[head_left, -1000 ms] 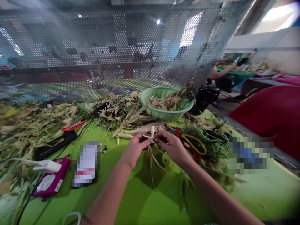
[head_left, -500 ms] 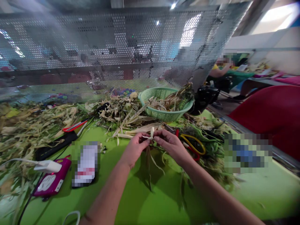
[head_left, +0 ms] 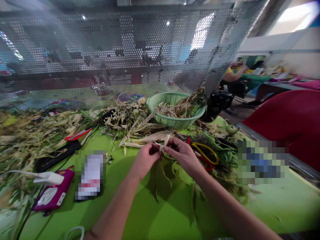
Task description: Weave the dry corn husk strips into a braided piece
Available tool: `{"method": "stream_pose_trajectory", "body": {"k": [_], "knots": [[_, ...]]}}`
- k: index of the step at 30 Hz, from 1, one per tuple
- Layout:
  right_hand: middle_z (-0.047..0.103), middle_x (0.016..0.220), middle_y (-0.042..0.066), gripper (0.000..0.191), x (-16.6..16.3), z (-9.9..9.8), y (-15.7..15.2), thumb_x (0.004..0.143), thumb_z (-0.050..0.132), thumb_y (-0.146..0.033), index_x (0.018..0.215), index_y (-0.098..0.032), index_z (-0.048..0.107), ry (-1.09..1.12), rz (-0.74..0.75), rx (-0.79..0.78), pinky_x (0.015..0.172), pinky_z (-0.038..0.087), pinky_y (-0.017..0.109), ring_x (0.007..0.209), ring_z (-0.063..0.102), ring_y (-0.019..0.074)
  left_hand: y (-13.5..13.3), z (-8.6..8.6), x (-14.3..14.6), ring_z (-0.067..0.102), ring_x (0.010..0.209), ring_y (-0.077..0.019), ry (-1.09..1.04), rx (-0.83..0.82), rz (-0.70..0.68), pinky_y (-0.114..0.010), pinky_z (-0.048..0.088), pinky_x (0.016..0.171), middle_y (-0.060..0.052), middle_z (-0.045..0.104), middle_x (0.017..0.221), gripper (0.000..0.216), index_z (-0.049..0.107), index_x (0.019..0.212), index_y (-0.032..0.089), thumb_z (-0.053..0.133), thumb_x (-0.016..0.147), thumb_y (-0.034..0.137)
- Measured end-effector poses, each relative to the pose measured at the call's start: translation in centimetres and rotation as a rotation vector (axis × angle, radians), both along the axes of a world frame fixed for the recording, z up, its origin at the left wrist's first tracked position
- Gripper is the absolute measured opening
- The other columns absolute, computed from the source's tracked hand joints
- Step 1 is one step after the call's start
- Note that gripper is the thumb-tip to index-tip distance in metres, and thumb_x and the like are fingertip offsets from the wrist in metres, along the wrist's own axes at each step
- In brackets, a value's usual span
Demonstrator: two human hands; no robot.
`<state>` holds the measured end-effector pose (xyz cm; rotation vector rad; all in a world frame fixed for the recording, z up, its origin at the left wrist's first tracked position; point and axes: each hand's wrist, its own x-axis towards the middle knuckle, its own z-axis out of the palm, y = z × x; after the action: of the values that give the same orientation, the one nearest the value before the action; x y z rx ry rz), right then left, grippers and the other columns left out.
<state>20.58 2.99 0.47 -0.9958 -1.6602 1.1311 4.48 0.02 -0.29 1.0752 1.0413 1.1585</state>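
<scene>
Between my two hands is a pale dried husk strip point(head_left: 162, 147), bunched or knotted where the fingertips meet; its exact shape is hard to make out. My left hand point(head_left: 147, 156) pinches it from the left side. My right hand point(head_left: 181, 153) pinches it from the right, thumb and forefinger pressed together, with a pale end standing up beside the fingers. Thin dry strands point(head_left: 163, 175) hang below the fingers over the green table point(head_left: 155, 216). Just behind the hands lie longer dried husks point(head_left: 152, 137).
A green plastic basket point(head_left: 175, 125) holding dried husks stands behind. Yellow-and-red handled tools point(head_left: 207, 153) lie to the right among green plant scraps. On the left are a red cutter point(head_left: 78, 134), a magenta power box point(head_left: 55, 193) with a white plug, a blurred phone-like object point(head_left: 91, 175) and husk piles point(head_left: 57, 123).
Both hands stay close together on the strip. My right fingers have shifted slightly, and the upright pale end now leans to the right. The hanging strands have swung a little left.
</scene>
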Motion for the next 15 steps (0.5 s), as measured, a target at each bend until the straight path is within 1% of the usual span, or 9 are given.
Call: {"method": "stream_pose_trajectory", "body": {"k": [3, 6, 8, 11, 13, 15], "knots": [[0.047, 0.067, -0.003, 0.028, 0.2, -0.1, 0.0, 0.079, 0.064, -0.044, 0.072, -0.018, 0.054, -0.112, -0.045, 0.061, 0.054, 0.034, 0.023, 0.062, 0.042, 0.0116, 0.1, -0.2, 0.0, 0.055, 0.077, -0.0160, 0.053, 0.019, -0.002, -0.030, 0.043, 0.075, -0.003, 0.063, 0.080, 0.019, 0.063, 0.085, 0.016, 0.070, 0.069, 0.024], [0.043, 0.063, -0.004, 0.033, 0.2, 0.1, 0.0, 0.079, 0.064, -0.045, 0.067, -0.018, 0.050, -0.098, -0.043, 0.025, 0.053, 0.032, 0.023, 0.059, 0.040, 0.0108, 0.1, -0.1, -0.1, 0.055, 0.075, -0.0152, 0.074, 0.043, -0.028, -0.028, 0.042, 0.074, -0.002, 0.063, 0.078, 0.014, 0.064, 0.082, 0.016, 0.069, 0.070, 0.022], [0.043, 0.062, -0.004, 0.033, 0.1, 0.2, 0.0, 0.078, 0.065, -0.045, 0.066, -0.018, 0.050, -0.023, 0.004, -0.057, 0.053, 0.032, 0.023, 0.057, 0.039, 0.0102, 0.1, 0.2, -0.2, 0.055, 0.074, -0.0150, 0.058, 0.069, -0.052, -0.028, 0.042, 0.074, -0.002, 0.063, 0.076, 0.013, 0.065, 0.080, 0.015, 0.070, 0.069, 0.023], [0.048, 0.063, -0.002, 0.029, 0.3, 0.3, 0.0, 0.078, 0.066, -0.043, 0.070, -0.017, 0.055, 0.134, 0.116, -0.254, 0.051, 0.033, 0.023, 0.055, 0.041, 0.0100, -0.1, 0.9, -0.2, 0.055, 0.074, -0.0152, 0.021, 0.104, -0.102, -0.028, 0.041, 0.075, -0.003, 0.063, 0.075, 0.018, 0.067, 0.079, 0.014, 0.073, 0.068, 0.028], [0.052, 0.065, -0.001, 0.027, 0.4, 0.3, 0.1, 0.077, 0.068, -0.041, 0.073, -0.016, 0.058, 0.219, 0.160, -0.371, 0.049, 0.034, 0.023, 0.054, 0.043, 0.0100, -0.3, 1.3, -0.2, 0.054, 0.076, -0.0151, 0.002, 0.124, -0.127, -0.028, 0.042, 0.077, -0.003, 0.063, 0.077, 0.022, 0.068, 0.081, 0.014, 0.074, 0.068, 0.031], [0.054, 0.066, 0.000, 0.026, 0.6, 0.3, 0.1, 0.076, 0.069, -0.041, 0.075, -0.016, 0.060, 0.260, 0.172, -0.419, 0.049, 0.034, 0.023, 0.054, 0.045, 0.0101, -0.5, 1.5, -0.1, 0.054, 0.078, -0.0147, -0.031, 0.113, -0.141, -0.028, 0.042, 0.079, -0.003, 0.063, 0.080, 0.024, 0.066, 0.084, 0.015, 0.074, 0.069, 0.033]]}}
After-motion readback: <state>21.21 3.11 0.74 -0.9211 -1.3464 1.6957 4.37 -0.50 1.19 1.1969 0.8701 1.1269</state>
